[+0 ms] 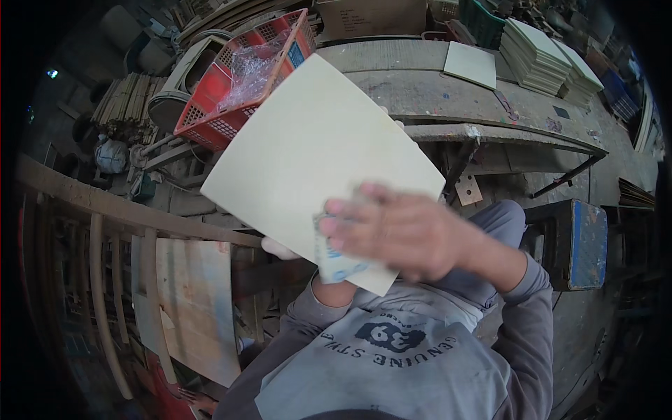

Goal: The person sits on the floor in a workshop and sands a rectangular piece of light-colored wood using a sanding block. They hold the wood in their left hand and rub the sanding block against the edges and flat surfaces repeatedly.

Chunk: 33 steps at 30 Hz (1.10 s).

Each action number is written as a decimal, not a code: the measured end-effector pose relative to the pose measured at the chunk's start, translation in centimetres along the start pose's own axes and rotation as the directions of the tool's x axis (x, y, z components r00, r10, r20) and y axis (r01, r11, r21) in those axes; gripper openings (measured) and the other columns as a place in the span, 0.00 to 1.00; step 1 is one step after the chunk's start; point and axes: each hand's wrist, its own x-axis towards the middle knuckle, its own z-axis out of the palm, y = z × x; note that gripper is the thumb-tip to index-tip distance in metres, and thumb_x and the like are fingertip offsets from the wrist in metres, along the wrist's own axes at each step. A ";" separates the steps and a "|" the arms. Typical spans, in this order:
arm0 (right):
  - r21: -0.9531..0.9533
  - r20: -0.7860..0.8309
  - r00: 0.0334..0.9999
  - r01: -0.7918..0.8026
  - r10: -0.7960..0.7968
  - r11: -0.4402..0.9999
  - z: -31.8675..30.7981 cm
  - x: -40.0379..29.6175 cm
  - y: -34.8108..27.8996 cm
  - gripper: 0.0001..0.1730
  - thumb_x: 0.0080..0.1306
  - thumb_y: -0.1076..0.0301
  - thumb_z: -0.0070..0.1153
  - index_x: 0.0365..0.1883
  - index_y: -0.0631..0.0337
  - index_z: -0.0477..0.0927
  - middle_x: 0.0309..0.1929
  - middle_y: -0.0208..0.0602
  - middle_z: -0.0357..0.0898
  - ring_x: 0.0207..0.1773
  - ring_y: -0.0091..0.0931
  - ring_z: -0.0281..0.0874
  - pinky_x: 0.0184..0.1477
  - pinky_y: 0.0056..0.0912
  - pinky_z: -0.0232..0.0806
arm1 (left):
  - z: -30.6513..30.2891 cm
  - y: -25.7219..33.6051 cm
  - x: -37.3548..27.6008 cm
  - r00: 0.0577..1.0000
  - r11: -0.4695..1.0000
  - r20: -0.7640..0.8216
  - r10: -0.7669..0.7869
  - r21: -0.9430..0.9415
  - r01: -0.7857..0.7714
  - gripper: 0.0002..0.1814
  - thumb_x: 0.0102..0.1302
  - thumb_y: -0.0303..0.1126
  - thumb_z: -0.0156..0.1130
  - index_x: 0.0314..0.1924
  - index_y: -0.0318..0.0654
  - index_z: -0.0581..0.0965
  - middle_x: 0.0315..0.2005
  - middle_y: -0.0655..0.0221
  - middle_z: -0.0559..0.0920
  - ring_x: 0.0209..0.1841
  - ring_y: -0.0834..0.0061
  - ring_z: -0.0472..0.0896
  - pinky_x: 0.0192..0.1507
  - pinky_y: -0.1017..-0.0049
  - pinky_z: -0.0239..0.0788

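A square cream-coloured panel is held tilted in front of my torso. My left hand, which seems to wear a pale glove, supports it from beneath. Only its thumb side at the lower left edge and a few fingertips at the upper right edge show; the panel hides the rest. My right hand, blurred by motion, lies over the panel's lower right part. Under its fingers is a folded sheet of what looks like sandpaper, pale with blue print on its back, pressed flat against the face.
Beyond the panel stands a worn bench with a single panel and stacked panels. A red plastic crate holds clear wrap. At left runs a wooden rail; another person's hand shows below. A dark stool-like box is at right.
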 end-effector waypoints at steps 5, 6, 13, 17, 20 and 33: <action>-0.170 -0.043 0.984 -0.179 0.174 0.969 -3.2 0.0 2.3 0.34 0.59 0.77 0.53 0.67 0.66 0.72 0.69 0.50 0.72 0.70 0.45 0.71 0.74 0.52 0.55 | 0.7 -0.3 -0.4 1.000 1.000 -0.014 -0.015 -0.004 0.015 0.55 0.67 0.77 0.35 0.79 0.44 0.45 0.79 0.57 0.47 0.78 0.52 0.52 0.77 0.51 0.47; -0.071 0.076 0.988 -0.133 0.138 0.989 -2.0 0.5 0.0 0.31 0.63 0.73 0.50 0.67 0.69 0.72 0.69 0.49 0.72 0.70 0.44 0.71 0.73 0.48 0.58 | 0.7 0.1 -0.7 1.000 1.000 -0.013 0.007 0.007 -0.006 0.54 0.67 0.77 0.35 0.79 0.44 0.45 0.79 0.57 0.47 0.78 0.52 0.52 0.77 0.51 0.47; -0.151 -0.034 0.980 -0.199 0.196 0.968 -2.8 -0.1 1.1 0.34 0.57 0.74 0.55 0.66 0.66 0.73 0.67 0.47 0.74 0.63 0.42 0.77 0.70 0.46 0.64 | 2.0 -0.3 -0.2 0.997 0.987 -0.079 0.022 -0.155 -0.034 0.53 0.68 0.76 0.35 0.79 0.44 0.45 0.79 0.58 0.47 0.78 0.53 0.52 0.77 0.52 0.47; -0.100 -0.029 0.987 -0.160 0.158 0.982 -3.0 -0.9 0.8 0.33 0.57 0.75 0.54 0.65 0.65 0.75 0.66 0.44 0.76 0.69 0.42 0.73 0.70 0.48 0.62 | 2.9 0.0 0.1 0.989 0.988 0.086 -0.119 0.110 0.109 0.45 0.75 0.68 0.31 0.79 0.45 0.47 0.78 0.60 0.52 0.78 0.60 0.52 0.79 0.59 0.43; -0.203 -0.050 0.969 -0.248 0.243 0.947 -3.4 -0.8 1.8 0.38 0.51 0.85 0.46 0.65 0.66 0.75 0.64 0.48 0.78 0.72 0.42 0.71 0.77 0.57 0.47 | 3.4 0.2 -0.4 0.979 0.935 -0.180 -0.097 0.321 0.152 0.47 0.72 0.71 0.34 0.79 0.46 0.47 0.78 0.60 0.52 0.78 0.59 0.52 0.79 0.58 0.43; -0.289 0.071 0.951 -0.269 0.301 0.919 -2.6 -2.6 0.8 0.32 0.61 0.76 0.49 0.67 0.63 0.74 0.68 0.46 0.74 0.73 0.41 0.68 0.77 0.49 0.52 | -0.5 0.3 -1.6 0.999 0.994 0.044 -0.017 0.111 0.012 0.61 0.58 0.81 0.45 0.80 0.48 0.44 0.78 0.58 0.49 0.78 0.54 0.52 0.78 0.55 0.45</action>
